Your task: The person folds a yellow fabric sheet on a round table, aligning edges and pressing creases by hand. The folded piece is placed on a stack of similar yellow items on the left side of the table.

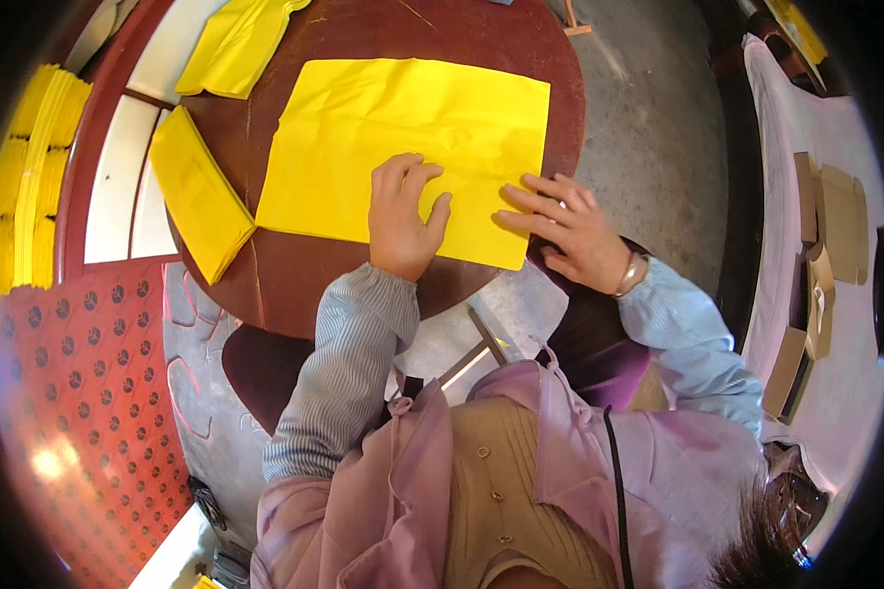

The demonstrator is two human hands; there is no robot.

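Note:
A large yellow sheet (363, 128), paper or thin cloth, lies spread out with slight creases on a round dark red table (442, 29). My left hand (403, 211) rests near the sheet's front edge, fingers bent and apart, thumb pointing to the right. Over the right part of the sheet, my right hand (575, 231) reaches in with its fingers stretched and spread. Neither hand holds anything that I can see. A folded yellow bundle (196, 191) lies at the table's left edge, touching the sheet's left corner. Another yellow pile (236, 44) lies at the far left.
Tall stacks of folded yellow pieces (29, 187) stand at the far left. Below them spreads a red patterned sheet (88, 393). At the right, open cardboard boxes (825, 245) lie on a pale cloth-covered surface (805, 128). Grey floor (658, 128) shows between.

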